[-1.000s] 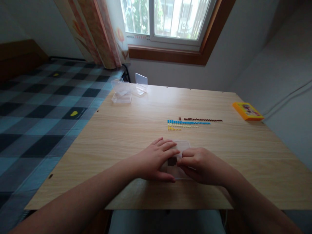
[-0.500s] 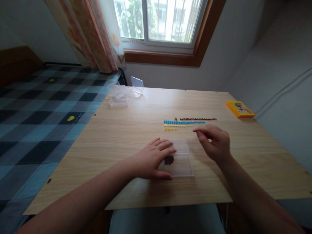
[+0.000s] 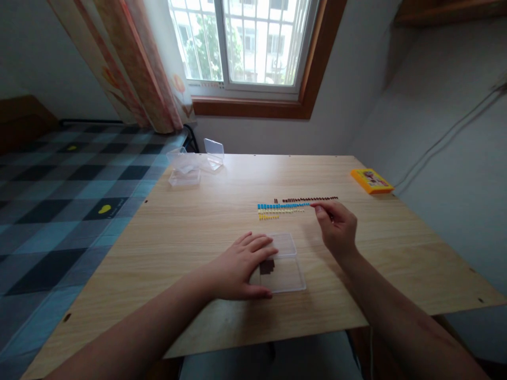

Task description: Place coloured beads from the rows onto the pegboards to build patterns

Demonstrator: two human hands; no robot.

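Note:
My left hand lies with fingers and thumb spread over the left side of an opened clear plastic box. Dark brown small pieces sit together inside that box, partly covered by the hand. My right hand is closed in a pinch, its fingertips at the right end of a row of small blue pieces. Whatever is between those fingertips is too small to make out. Below the blue row run a cream row and a short yellow row; above it is a brown row.
At the table's far left stand more clear plastic boxes, some with lids up. A yellow-orange box lies near the right edge of the wooden table. A checked bed adjoins on the left, below a window.
My right hand has reached forward to the end of the blue row, which now looks shorter on its right. The left hand has stayed on the box. The view has shifted slightly.

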